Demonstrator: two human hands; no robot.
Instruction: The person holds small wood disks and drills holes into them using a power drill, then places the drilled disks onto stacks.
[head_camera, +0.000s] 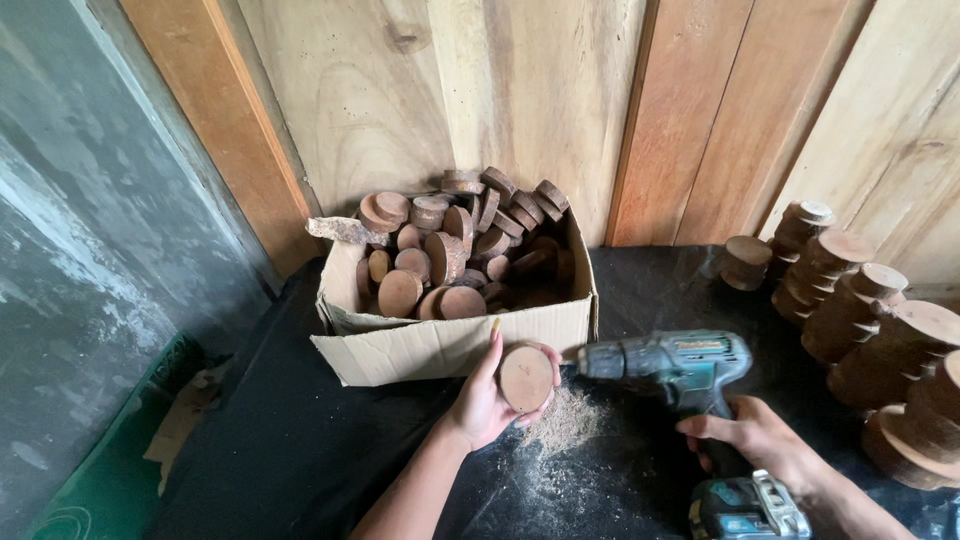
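Gripped at its handle by the curled right hand (757, 440), a teal cordless drill (690, 385) is being aimed at a round brown wooden disc (526, 377), which is being clasped on edge by the left hand (487, 400) over pale sawdust (570, 420), just in front of a disc-filled cardboard box (440, 345).

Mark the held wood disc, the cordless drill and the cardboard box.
wood disc (526, 378), head view, middle of its flat face.
cordless drill (680, 362), head view, teal motor housing.
cardboard box (450, 345), head view, front wall.
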